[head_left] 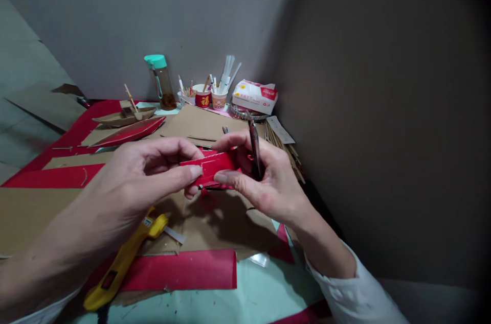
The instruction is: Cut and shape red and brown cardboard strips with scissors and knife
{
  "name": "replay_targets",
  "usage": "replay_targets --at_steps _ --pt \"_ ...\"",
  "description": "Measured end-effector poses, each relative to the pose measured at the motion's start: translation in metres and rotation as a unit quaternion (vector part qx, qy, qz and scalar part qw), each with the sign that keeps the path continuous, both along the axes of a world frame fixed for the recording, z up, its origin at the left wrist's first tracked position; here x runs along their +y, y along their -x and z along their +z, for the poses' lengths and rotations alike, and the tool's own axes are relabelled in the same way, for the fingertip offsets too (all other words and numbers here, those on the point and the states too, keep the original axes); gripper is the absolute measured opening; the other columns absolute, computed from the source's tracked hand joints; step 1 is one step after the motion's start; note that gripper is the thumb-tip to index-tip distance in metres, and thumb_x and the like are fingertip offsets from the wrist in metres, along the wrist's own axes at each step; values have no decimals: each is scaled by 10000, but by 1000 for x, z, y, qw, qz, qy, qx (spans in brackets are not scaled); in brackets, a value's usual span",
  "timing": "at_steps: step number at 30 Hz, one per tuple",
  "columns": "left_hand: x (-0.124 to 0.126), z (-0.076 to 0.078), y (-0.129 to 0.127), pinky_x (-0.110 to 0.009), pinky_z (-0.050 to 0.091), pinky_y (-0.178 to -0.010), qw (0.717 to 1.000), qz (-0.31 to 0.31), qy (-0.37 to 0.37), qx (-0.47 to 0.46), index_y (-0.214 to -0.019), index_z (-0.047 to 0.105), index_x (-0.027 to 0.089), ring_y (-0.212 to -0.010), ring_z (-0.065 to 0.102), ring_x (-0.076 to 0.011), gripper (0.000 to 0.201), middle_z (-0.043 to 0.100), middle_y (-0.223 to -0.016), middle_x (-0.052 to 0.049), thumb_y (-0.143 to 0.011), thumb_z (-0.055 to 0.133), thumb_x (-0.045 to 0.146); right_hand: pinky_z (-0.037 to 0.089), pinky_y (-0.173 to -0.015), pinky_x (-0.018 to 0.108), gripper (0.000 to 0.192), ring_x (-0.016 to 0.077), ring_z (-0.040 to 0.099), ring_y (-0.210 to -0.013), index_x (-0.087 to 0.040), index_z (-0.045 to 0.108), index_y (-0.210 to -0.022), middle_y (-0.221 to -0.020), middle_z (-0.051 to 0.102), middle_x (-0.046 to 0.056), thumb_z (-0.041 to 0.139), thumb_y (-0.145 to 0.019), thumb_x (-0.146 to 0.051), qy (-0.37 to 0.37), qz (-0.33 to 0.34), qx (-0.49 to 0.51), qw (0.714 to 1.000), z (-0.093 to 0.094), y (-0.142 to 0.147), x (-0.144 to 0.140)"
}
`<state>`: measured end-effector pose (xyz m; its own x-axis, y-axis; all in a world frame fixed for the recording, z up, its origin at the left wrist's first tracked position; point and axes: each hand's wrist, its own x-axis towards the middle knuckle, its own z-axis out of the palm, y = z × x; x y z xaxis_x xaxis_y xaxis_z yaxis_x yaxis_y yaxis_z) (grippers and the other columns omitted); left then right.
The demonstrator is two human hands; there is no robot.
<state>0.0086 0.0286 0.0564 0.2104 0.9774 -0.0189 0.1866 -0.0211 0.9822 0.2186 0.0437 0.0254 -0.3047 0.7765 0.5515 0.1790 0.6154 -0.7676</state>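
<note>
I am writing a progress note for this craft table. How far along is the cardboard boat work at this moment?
Already done, it seems: a brown cardboard boat and a red boat hull lie at the back. In hand: the left hand and right hand pinch a folded red cardboard piece; the right hand also holds a dark tool. Left: flat cardboard sheets remain unshaped, and the yellow glue gun lies unused.

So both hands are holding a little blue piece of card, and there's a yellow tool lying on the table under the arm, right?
Not quite. In the head view the card piece pinched between the left hand and right hand is red, not blue. The yellow tool does lie on the table under the left arm.
</note>
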Motion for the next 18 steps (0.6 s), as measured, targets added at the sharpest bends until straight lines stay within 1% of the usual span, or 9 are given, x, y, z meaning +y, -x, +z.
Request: replay_targets --at_steps 2,5,8,10,12,14,16,18 --pt "-1 2 -3 -172 533 -591 1000 26 -4 -16 -846 768 279 -676 726 -155 89 757 -766 30 -830 790 364 550 -741 281 240 158 679 -876 -223 682 -1052 -1071 729 14 833 -866 -214 7 -30 26 999 0 2 1" --pt "-2 7 -11 -152 514 -569 994 70 10 -85 -786 772 244 -618 663 -113 30 719 -730 34 -777 799 251 523 -682 271 236 139 632 -789 -219 697 -1020 -1011 713 8 854 -847 -253 7 -113 73 991 -1 5 3" --pt "-2 9 -18 -155 535 -557 982 112 27 -151 -749 766 213 -606 651 -110 76 711 -726 26 -723 825 173 481 -606 253 193 118 571 -677 -215 706 -986 -852 666 -19 836 -846 -241 6 -202 145 969 -1 5 5" --pt "-1 9 -21 -158 550 -542 975 129 30 -178 -729 757 206 -581 658 -107 96 713 -712 31 -715 826 141 471 -570 244 190 116 567 -642 -210 688 -949 -778 627 -30 832 -842 -273 28 -228 209 951 -1 5 6" --pt "0 8 -24 -162 564 -528 968 139 28 -206 -729 760 208 -568 677 -110 117 712 -701 40 -705 825 114 468 -550 234 242 115 574 -634 -208 659 -907 -762 613 -32 851 -829 -333 73 -223 254 938 -2 7 6" --pt "0 8 -26 -176 587 -531 962 146 31 -227 -737 768 208 -579 698 -121 127 719 -708 40 -696 831 106 448 -525 218 296 110 568 -634 -203 644 -887 -772 616 -26 862 -830 -395 141 -185 267 935 -3 11 3" --pt "0 8 -28 -205 613 -545 962 144 40 -229 -738 769 201 -580 704 -132 117 727 -720 33 -693 839 118 417 -493 197 325 101 555 -618 -196 639 -865 -758 617 -24 851 -852 -442 205 -113 263 936 -5 17 -2" --pt "-1 6 -29 -231 631 -570 967 124 54 -216 -736 766 194 -563 697 -138 101 728 -710 25 -693 841 140 418 -481 184 340 94 547 -581 -197 630 -837 -709 606 -34 807 -900 -480 267 -31 257 928 -7 23 -9"
